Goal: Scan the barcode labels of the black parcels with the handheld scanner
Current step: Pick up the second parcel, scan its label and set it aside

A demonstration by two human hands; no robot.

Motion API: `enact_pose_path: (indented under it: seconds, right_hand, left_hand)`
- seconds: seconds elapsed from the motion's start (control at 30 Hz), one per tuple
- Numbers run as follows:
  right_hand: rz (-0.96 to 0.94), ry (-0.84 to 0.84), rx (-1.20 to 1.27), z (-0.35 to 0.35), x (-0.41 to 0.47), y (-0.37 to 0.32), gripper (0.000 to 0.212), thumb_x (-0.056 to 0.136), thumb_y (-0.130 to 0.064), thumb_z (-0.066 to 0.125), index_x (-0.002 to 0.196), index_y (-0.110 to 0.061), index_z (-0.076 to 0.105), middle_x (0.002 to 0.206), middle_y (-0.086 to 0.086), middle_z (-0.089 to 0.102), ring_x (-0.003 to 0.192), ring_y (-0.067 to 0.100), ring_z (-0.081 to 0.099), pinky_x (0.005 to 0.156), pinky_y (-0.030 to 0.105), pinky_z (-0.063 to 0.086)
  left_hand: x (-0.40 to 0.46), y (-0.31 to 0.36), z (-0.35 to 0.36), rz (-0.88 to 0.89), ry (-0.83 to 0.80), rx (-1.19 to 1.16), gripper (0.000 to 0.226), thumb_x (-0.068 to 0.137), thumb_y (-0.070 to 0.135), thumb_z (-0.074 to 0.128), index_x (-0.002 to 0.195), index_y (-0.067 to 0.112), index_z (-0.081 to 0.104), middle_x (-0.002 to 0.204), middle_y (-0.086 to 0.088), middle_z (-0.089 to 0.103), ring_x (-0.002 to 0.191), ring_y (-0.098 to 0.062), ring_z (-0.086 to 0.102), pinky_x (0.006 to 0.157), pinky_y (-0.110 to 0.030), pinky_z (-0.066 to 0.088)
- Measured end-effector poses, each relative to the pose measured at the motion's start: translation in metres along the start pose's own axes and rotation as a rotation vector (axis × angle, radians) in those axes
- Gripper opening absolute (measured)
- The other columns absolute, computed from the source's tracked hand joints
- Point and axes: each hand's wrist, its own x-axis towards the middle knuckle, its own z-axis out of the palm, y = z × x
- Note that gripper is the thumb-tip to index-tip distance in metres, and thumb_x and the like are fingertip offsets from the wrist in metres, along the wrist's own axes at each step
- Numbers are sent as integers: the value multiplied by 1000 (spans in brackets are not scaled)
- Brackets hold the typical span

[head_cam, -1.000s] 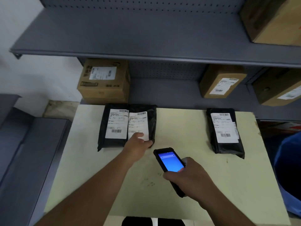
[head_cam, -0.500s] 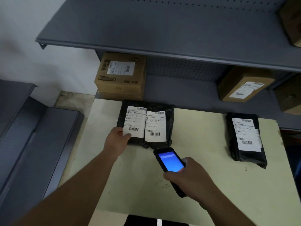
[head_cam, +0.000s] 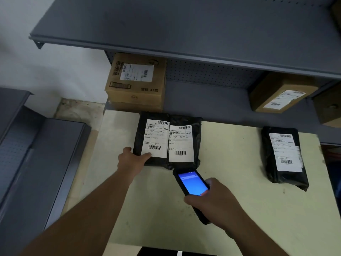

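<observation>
so, from the head camera: a pale yellow-green bench (head_cam: 230, 209) stands in front of a grey shelf (head_cam: 203, 100). two black parcels lie side by side and touching at the bench's far edge, toward its left corner: the left parcel (head_cam: 140, 137) and the middle parcel (head_cam: 196, 141), each with a white label facing up. a third parcel (head_cam: 267, 154) lies well apart near the far right corner, also label up. the left hand (head_cam: 132, 160) rests on the near left corner of the left parcel, thumb on the outer edge, fingers pressed together with the tips on the lower corner of its label (head_cam: 156, 137). the right hand (head_cam: 215, 202) is wrapped around a handheld scanner (head_cam: 191, 183), thumb beside the lit blue screen, fingers curled under it; the scanner's top end sits just short of the middle parcel's near edge. two cardboard boxes sit on the shelf behind, a left box (head_cam: 136, 84) and a right box (head_cam: 280, 95).
</observation>
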Motion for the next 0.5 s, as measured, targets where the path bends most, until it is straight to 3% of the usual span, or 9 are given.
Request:
enact_pose_path:
  seconds: [0.1,0.17,0.3,0.5]
  right_hand:
    - [12,3,9,1,2,-1,43,71,-38,83,104,-25,59,95,7,80,57,14,65,56,28,52]
    - [20,12,9,0,3,-1,43,71,-38,83,104,-25,59,94,8,80,55,13,63,55,28,51]
    - [38,22,20,-1,5,1,44,70,-39,83,103,-23,60,89,4,77,54,13,62,54,28,51]
    - [59,37,22,-4,5,7,42,74,-38,84,104,-22,59,85,-1,68,56,13,60,53,25,48]
  left_hand:
    - [6,-1,8,-19,-47,-51,85,76,44,86,145,12,48,138,-13,57,112,-32,63,87,-41,55]
    - [8,1,13,-35,-58,-87,87,72,43,89,144,12,49,137,-10,58,113,-31,62,86,-40,53]
    - [11,6,23,-64,-81,-142,102,59,41,93,144,11,47,138,-8,60,120,-32,62,92,-41,54]
    - [13,8,33,-94,-53,-72,105,58,45,95,143,8,46,139,-12,56,123,-36,60,96,-46,55]
